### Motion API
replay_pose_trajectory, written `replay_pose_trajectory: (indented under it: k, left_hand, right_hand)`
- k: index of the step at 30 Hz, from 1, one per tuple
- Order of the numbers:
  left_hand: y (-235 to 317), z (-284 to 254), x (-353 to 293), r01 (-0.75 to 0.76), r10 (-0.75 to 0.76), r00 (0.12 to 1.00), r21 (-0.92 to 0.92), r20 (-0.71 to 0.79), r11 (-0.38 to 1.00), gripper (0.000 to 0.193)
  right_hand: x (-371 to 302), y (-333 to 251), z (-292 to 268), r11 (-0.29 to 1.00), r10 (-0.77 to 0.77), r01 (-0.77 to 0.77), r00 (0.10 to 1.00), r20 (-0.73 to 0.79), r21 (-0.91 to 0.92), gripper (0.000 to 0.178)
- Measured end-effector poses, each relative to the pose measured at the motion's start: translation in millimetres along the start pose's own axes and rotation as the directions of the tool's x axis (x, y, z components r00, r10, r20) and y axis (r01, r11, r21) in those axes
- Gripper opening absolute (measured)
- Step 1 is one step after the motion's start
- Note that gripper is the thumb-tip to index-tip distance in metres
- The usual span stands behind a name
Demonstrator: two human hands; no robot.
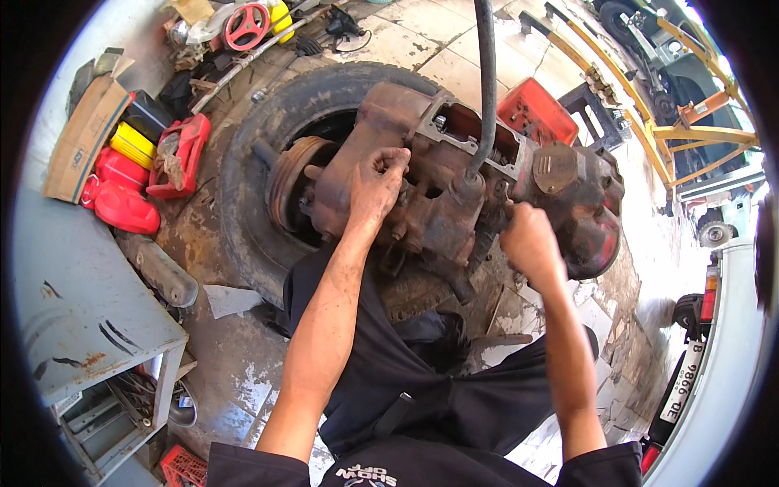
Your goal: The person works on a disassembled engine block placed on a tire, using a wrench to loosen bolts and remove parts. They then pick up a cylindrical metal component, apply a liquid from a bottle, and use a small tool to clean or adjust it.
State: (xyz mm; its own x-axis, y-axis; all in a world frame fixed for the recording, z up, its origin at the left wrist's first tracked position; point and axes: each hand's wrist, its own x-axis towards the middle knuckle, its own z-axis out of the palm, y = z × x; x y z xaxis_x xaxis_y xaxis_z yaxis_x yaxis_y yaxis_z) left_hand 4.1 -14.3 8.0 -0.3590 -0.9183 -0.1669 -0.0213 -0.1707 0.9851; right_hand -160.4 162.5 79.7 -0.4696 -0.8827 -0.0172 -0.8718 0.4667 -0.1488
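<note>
Legible lettering [367,474] stands on the black shirt [454,466] and license plate [682,381].

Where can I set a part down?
Bare: the grey bench top, left, bordered beyond by cardboard; floor tiles between the tire and red crate.

Crowded: around the metal casing, where the left hand and right hand are, and upper left, with its red container and yellow container.

1 left hand [377,183]; 1 right hand [532,243]; 1 metal housing [445,219]; 1 long lever [487,73]; 1 large tyre [243,174]; 1 spoked wheel [247,28].
</note>
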Motion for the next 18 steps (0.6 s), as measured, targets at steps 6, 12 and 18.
replay_pose_trajectory:
  k: [6, 12, 18]
  left_hand:
    - [-4.2, -0.5, 1.8, 0.008, -0.006, 1.000, -0.056, 0.028, 0.998, 0.030]
    - [6.7, -6.9, -5.1, 0.018, -0.018, 1.000, -0.039, 0.016, 0.999, 0.030]
    - [0.7, -2.1, -1.4, 0.017, -0.017, 1.000, -0.016, 0.019, 1.000, 0.029]
  right_hand:
    - [-43.1, -21.4, 85.6, 0.984, 0.143, -0.151, 0.986, -0.087, -0.096, 0.070]
    - [-47.4, -9.6, 51.1, 0.987, 0.149, -0.142, 0.984, -0.094, 0.071, 0.056]
    - [-14.7, 14.4, -16.5, 0.980, 0.013, 0.004, 0.996, -0.083, 0.201, 0.029]
